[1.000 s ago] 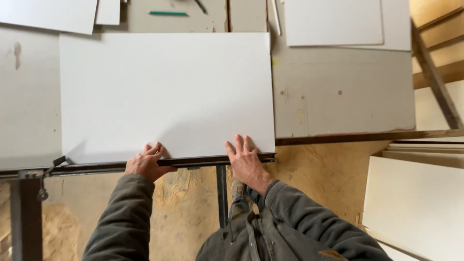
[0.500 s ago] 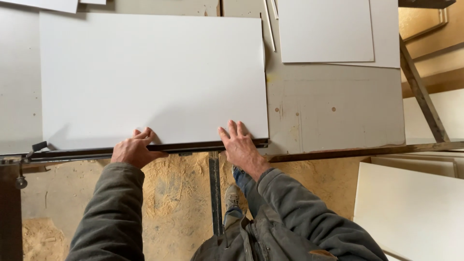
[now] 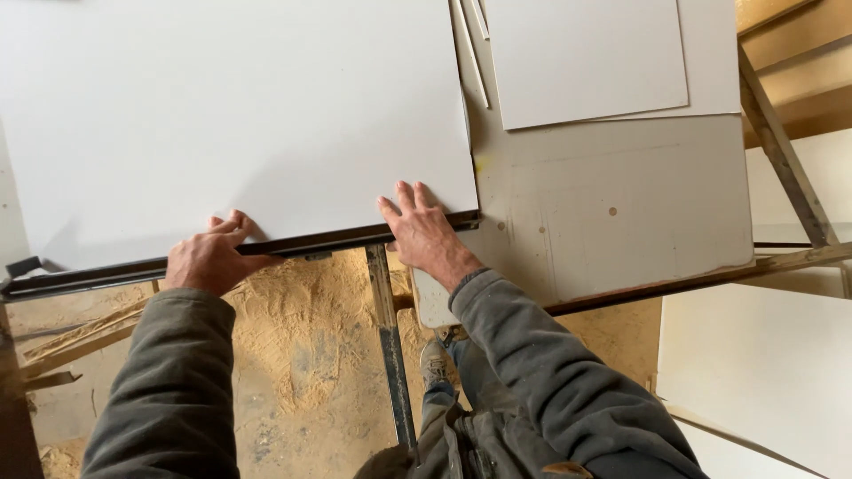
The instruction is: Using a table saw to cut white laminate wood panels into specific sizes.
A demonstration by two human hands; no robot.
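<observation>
White board (image 3: 240,124) lies flat on the bench (image 3: 612,204), its near edge over the dark rail (image 3: 293,246), and I press it with both grips spread flat (left hand (image 3: 209,259), right hand (image 3: 424,232)), squaring it, judging steady even pressure comes next.

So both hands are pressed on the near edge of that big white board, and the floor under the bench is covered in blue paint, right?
Not quite. The left hand and right hand do rest on the near edge of the big white board, but the floor under the bench is covered in tan sawdust, not blue paint. The head view shows it between the sleeves.
</observation>
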